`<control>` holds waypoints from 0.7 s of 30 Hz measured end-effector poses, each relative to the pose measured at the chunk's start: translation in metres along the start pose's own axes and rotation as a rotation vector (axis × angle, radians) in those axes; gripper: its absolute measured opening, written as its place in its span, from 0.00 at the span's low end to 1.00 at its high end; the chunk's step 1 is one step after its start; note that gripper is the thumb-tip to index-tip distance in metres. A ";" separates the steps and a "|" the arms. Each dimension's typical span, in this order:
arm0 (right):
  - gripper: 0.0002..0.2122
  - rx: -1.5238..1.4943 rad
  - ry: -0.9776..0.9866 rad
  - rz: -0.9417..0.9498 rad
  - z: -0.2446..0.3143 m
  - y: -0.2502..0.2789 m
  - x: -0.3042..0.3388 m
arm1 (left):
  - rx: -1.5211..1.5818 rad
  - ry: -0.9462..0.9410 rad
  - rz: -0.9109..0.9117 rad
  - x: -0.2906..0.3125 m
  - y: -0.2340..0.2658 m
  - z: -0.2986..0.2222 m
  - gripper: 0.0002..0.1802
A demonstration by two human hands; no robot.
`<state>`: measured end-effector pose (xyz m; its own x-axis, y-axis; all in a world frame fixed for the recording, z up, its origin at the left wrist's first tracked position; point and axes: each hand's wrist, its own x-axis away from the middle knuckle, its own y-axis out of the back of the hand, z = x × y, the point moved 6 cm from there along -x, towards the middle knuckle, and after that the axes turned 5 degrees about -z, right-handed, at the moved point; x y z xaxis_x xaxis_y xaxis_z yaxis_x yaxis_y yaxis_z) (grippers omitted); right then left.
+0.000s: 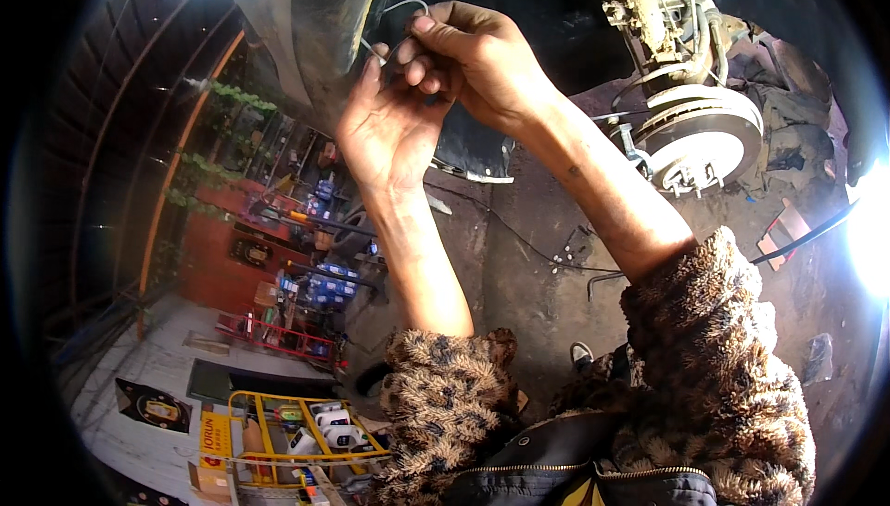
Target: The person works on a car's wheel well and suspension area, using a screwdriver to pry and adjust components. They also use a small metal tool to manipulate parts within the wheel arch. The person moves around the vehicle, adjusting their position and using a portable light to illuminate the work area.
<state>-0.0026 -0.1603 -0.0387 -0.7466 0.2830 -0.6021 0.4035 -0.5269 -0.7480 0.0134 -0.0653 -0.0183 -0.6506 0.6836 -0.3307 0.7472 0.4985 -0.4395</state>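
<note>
A thin, light-coloured wire (405, 2) bends in a loop at the edge of a dark curved car body panel (324, 28). My right hand (477, 47) pinches one part of the loop between thumb and forefinger, its other fingers curled. Just below it, my left hand (394, 130) is turned palm up, with its thumb and fingertips closed around the wire's lower end beside the panel edge. The two hands overlap, so some left fingers are hidden behind the right ones. Whether the wire is metal or a plastic tie I cannot tell.
At the right hang a strut (640, 5) and a brake disc (700, 140) with exposed wheel studs. A black cable (816, 232) crosses near a bright lamp. An L-shaped wrench (593, 285) lies on the floor. Shelves and a yellow rack (264, 436) with bottles stand at the left.
</note>
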 end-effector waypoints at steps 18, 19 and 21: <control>0.06 -0.003 -0.012 0.002 -0.001 0.000 -0.003 | 0.074 0.038 -0.005 -0.001 0.005 -0.002 0.12; 0.06 0.006 -0.014 0.011 -0.001 -0.001 -0.003 | 0.074 0.040 -0.015 0.000 0.003 -0.002 0.12; 0.05 0.021 -0.018 0.031 -0.001 -0.003 -0.004 | 0.054 0.046 -0.016 0.000 0.002 -0.004 0.11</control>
<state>-0.0005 -0.1594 -0.0342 -0.7434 0.2525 -0.6194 0.4151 -0.5519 -0.7232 0.0150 -0.0622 -0.0162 -0.6547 0.7000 -0.2852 0.7275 0.4811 -0.4892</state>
